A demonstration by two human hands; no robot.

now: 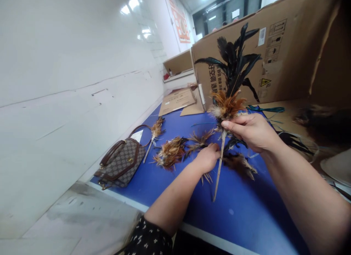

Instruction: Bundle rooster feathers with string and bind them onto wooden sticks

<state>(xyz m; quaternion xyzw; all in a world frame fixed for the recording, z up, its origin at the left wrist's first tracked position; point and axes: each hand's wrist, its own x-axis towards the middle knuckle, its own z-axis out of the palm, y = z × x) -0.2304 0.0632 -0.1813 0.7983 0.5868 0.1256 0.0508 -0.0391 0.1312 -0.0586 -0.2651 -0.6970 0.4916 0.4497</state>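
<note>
Raised above the table, my right hand (pixel 251 132) pinches a feather duster (pixel 227 105) at the base of its plumes. Long black feathers stand at its top, orange-brown ones ring the lower part, and its thin bare stick (pixel 218 174) slants down. My left hand (pixel 208 158) is lowered to the table behind the stick, its fingers curled onto a pile of brown feathers (pixel 202 138); the fingertips are mostly hidden. Left of that hand lies a bunch of orange-brown feathers (pixel 170 152). Dark brown feathers (pixel 240 164) lie below my right hand.
A smaller feathered stick (pixel 156 132) lies beside a patterned handbag (pixel 123 161) at the blue table's (pixel 233 214) left edge. Flat cardboard (pixel 177 100) and a large carton (pixel 290 64) stand behind. Teal ribbon (pixel 270 109) lies at right, near a whitish container (pixel 338 165).
</note>
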